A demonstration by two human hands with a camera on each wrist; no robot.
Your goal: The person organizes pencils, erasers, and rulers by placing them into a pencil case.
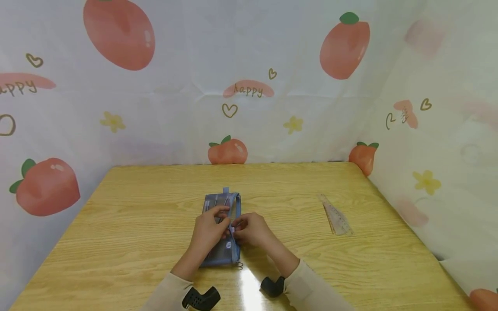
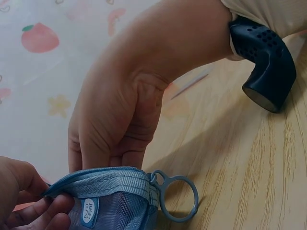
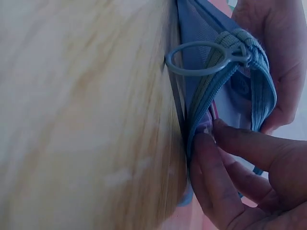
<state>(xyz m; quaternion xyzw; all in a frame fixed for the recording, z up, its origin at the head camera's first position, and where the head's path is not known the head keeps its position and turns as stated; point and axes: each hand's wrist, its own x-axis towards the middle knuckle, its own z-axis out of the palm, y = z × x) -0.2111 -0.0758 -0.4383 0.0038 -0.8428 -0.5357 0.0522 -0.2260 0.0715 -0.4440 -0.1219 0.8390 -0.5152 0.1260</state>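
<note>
A blue mesh zipper pencil case (image 1: pixel 218 255) lies on the table, its zipper open along the right side. Slim items like pens show through the mesh. My left hand (image 1: pixel 210 226) lies over the case and holds the edge of its opening between thumb and fingers. At the opening, my right hand (image 1: pixel 253 229) pinches a small purple item (image 3: pixel 205 123), mostly covered by the fingers, so its kind is unclear. A ring zipper pull (image 2: pixel 178 199) hangs from the near end of the case.
Clear rulers (image 1: pixel 337 218), one of them triangular, lie to the right on the wooden table (image 1: pixel 136 216). Behind the table and along its right side hangs a white cloth (image 1: pixel 186 121) printed with peaches. Black camera mounts (image 1: pixel 272 287) sit on both wrists.
</note>
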